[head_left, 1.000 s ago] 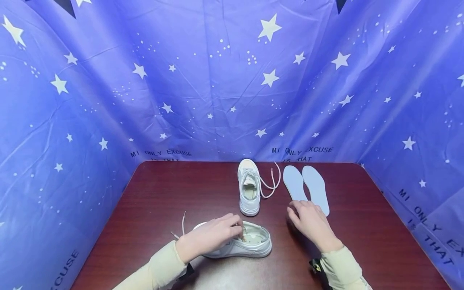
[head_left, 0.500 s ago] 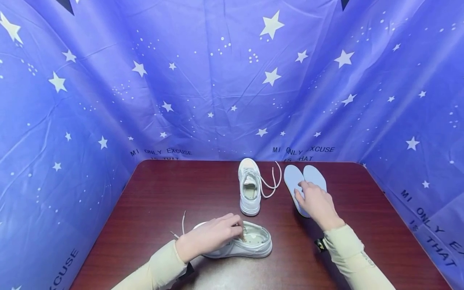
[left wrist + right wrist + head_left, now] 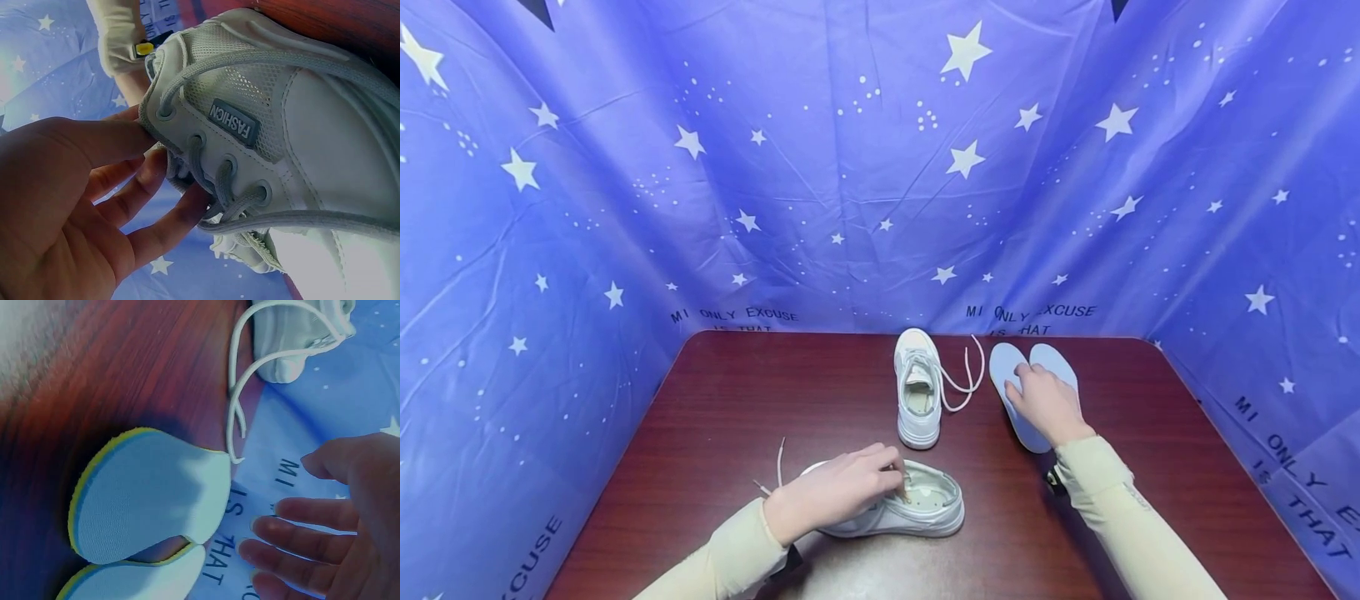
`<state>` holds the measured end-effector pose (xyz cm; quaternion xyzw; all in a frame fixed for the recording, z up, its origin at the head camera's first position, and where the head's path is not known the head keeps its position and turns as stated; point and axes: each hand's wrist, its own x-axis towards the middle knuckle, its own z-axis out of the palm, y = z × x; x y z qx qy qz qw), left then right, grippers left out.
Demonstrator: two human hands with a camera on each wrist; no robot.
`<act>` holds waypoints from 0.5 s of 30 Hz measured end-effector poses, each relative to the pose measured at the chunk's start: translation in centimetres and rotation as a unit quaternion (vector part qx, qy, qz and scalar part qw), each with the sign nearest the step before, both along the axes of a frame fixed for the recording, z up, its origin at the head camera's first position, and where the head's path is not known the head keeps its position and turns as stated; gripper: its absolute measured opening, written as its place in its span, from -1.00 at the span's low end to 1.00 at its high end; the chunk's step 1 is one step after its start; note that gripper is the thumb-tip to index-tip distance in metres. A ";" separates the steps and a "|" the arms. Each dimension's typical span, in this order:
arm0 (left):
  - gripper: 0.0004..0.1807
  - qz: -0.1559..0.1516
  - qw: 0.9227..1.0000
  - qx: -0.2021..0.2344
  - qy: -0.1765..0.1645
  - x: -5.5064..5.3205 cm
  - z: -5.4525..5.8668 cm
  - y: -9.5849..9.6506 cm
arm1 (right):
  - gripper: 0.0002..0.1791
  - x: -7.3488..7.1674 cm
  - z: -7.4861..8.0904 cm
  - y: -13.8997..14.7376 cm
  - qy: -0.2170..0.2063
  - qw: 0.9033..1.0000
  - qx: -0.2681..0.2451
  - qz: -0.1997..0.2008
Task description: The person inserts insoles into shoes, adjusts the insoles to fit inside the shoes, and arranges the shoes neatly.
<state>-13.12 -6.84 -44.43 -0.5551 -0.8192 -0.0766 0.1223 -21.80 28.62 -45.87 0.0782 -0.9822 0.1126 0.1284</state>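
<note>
The near shoe (image 3: 340,147) looks smooth leather with a mesh panel (image 3: 250,87) — the insoles (image 3: 144,500) matt cloth, the table (image 3: 737,400) glossy wood.

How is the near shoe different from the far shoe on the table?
The near shoe lies crosswise, heel to the right; the far shoe points its toe away. The left hand grips the near shoe; no hand touches the far shoe. Both are white lace-ups, upright with openings facing up.

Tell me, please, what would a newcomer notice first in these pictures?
Probably the blue star-patterned cloth comes first, rising behind and beside the dark red table. Then, near the table's front, the left hand grips a white shoe. Farther back on the right, the right hand is over two pale insoles.
</note>
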 end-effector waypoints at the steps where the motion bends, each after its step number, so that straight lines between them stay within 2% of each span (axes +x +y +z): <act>1: -0.85 0.000 1.000 0.000 -0.001 0.0 0.0 0.0 | -0.66 -0.3 -0.1 0.0 -0.004 1.000 0.002 0.000; 9: -0.87 -0.004 1.000 -0.002 0.009 -0.1 0.0 0.0 | -0.65 -2.2 -1.2 -0.2 -0.035 0.999 -0.003 -0.023; 15: -0.89 -0.002 1.000 -0.003 0.009 -0.1 0.1 0.0 | -0.59 -3.2 -1.7 -0.2 -0.053 0.998 -0.012 -0.042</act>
